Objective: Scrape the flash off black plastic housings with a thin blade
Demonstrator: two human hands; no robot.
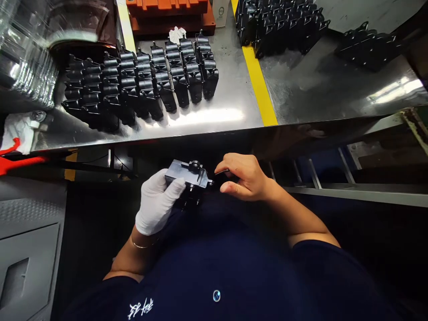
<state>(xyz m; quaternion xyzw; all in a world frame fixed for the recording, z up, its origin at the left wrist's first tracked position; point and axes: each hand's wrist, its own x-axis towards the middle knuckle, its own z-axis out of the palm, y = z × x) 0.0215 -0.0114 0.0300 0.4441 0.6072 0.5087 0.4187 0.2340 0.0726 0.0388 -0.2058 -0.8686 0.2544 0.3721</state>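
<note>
A person sits at the edge of a bench, and the left hand [156, 202], in a white fabric glove, is closed firmly around a black moulded plastic part [189, 174], its fingers wrapped over one end and the part held up just above the lap. A round black knob [194, 166] stands on top of the part. The bare right hand [244, 177] hangs just beside it, with the thumb and forefinger apart, though whether they pinch anything thin against the dark background I cannot tell. A thin gold bracelet [142, 244] circles the left wrist, and a dark navy shirt [214, 263] fills the bottom of the view. Ahead lies a polished stainless-steel tabletop [217, 117], crossed by a yellow painted stripe [258, 78] — tight rows of matching black parts [140, 84] stand left of the stripe, with more black parts [281, 29] to its right. Orange blocks [167, 13] sit at the far edge, and a stack of clear plastic sheeting [28, 62] sits at far left.
</note>
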